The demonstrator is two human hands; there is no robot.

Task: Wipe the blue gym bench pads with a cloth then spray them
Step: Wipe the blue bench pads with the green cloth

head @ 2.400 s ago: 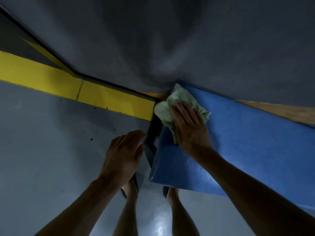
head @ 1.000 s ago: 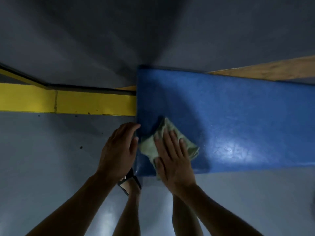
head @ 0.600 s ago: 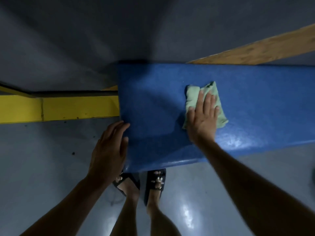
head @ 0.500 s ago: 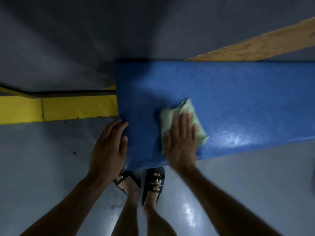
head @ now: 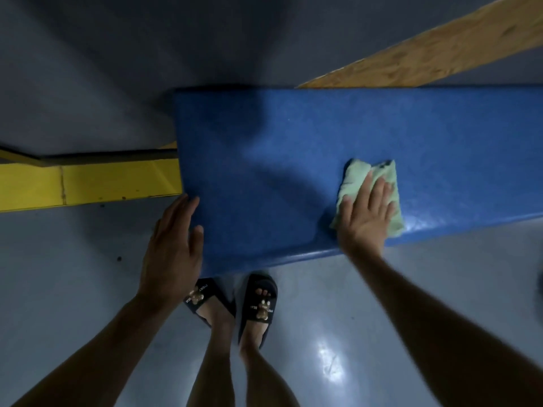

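Observation:
A blue bench pad (head: pixel 293 148) stretches from the middle of the head view out past the right edge. On its near right part lies a crumpled pale green cloth (head: pixel 357 179). My right hand (head: pixel 365 214) presses flat on the cloth with straight, spread fingers. My left hand (head: pixel 173 248) rests with straight fingers against the pad's left near corner, thumb on the top surface. No spray bottle is in view.
A yellow bar (head: pixel 88 183) runs along the floor left of the pad. A wooden board (head: pixel 426 45) slants behind the pad at upper right. My feet in black slippers (head: pixel 258 304) stand on the glossy grey floor just under the pad's near edge.
My right hand has slid the cloth rightward along the pad, after sweeping from its left end. My left hand has stayed at the pad's left corner.

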